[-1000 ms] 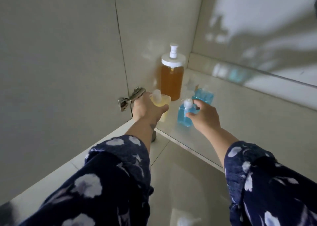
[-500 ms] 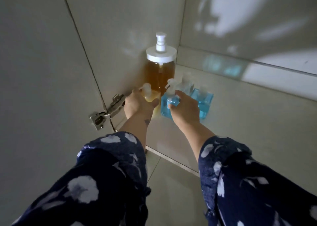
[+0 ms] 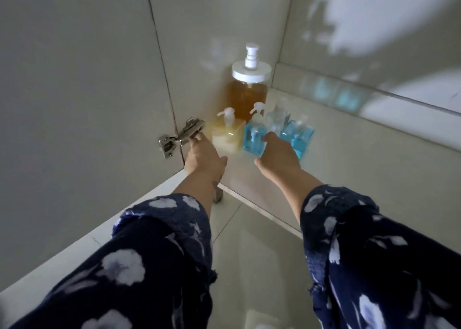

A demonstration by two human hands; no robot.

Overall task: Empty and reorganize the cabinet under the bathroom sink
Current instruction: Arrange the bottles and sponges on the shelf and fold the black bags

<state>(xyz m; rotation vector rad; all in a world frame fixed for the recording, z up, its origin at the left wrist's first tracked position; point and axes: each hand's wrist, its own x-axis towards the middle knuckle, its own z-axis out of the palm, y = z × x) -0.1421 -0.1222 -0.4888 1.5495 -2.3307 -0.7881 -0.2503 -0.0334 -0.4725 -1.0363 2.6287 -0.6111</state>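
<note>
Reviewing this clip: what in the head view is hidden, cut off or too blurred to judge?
- Left hand: fingertips smeared by motion near the hinge; contact unclear.
- Right hand: fingers hidden behind its own back; touch on the blue bottle unclear.
- Clear bottle and second blue bottle: blurred, partly covered.
- Yellow bottle: label unreadable.
- White object at the bottom edge: cut off.

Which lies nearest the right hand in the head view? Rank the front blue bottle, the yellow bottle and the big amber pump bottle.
1. Front blue bottle, just off the right hand, on its left side.
2. Yellow bottle, further left.
3. Amber pump bottle, back in the corner.
</note>
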